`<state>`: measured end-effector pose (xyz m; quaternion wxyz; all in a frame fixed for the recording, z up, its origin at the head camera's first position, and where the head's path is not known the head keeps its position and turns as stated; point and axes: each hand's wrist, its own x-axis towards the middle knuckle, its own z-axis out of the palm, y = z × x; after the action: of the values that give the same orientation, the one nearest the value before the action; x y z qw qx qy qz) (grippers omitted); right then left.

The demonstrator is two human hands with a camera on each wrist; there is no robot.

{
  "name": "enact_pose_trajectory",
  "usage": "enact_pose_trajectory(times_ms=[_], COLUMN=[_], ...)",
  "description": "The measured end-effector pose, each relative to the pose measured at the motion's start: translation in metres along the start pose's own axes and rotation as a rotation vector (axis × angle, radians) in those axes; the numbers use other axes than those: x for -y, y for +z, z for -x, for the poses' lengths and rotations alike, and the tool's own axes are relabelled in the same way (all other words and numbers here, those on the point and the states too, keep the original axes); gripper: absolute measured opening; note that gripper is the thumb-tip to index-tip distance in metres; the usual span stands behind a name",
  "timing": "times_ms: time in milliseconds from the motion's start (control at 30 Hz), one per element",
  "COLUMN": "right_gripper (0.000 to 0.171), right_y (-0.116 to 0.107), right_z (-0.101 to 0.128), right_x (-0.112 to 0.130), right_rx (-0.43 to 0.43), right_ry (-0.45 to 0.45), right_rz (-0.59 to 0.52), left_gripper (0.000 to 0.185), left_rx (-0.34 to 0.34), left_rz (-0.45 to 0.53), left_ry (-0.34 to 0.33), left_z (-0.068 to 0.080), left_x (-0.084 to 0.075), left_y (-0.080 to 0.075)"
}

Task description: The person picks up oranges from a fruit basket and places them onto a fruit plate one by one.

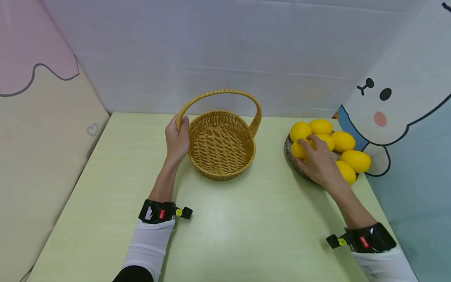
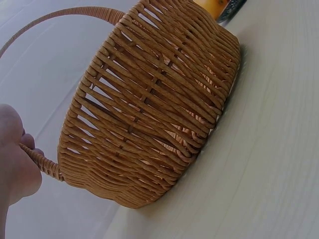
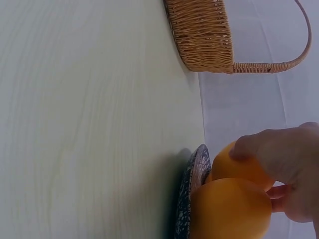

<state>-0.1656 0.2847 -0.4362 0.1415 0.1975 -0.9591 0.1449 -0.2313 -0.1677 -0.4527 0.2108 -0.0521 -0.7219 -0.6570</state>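
My left hand (image 1: pixel 177 139) grips the left end of the handle on a round wicker basket (image 1: pixel 221 145), which has nothing in it. In the left wrist view the woven side of the basket (image 2: pixel 149 104) fills the middle, and only part of the hand (image 2: pixel 17 159) shows at the left edge. Over on the right, my right hand (image 1: pixel 320 162) holds a yellow lemon (image 1: pixel 299 150) at the near left of a dark speckled plate (image 1: pixel 289 156). The right wrist view shows the fingers on that lemon (image 3: pixel 239 167), with another lemon (image 3: pixel 229 211) beside it.
Several more lemons (image 1: pixel 356 161) are heaped on the plate, close to the right edge of the pale table (image 1: pixel 229 227). A white cloth wall (image 1: pixel 211 47) rises behind the table. A printed panel (image 1: pixel 405 129) stands along the right side.
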Motion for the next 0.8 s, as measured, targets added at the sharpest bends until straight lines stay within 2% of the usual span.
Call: enact_pose_trajectory(times_ms=[433, 800], right_gripper=[0.062, 0.061], right_y=[0.0011, 0.0077], right_z=[-0.0010, -0.0012], right_x=[0.0010, 0.0000], right_rx=[0.068, 0.063], right_ry=[0.031, -0.017], right_rz=[0.024, 0.124], left_gripper=[0.041, 0.041], left_rx=[0.011, 0.003], left_rz=[0.001, 0.008], left_ry=[-0.003, -0.014], left_z=[-0.0003, -0.0004], left_x=[-0.0002, 0.0003], left_y=[0.0002, 0.0006])
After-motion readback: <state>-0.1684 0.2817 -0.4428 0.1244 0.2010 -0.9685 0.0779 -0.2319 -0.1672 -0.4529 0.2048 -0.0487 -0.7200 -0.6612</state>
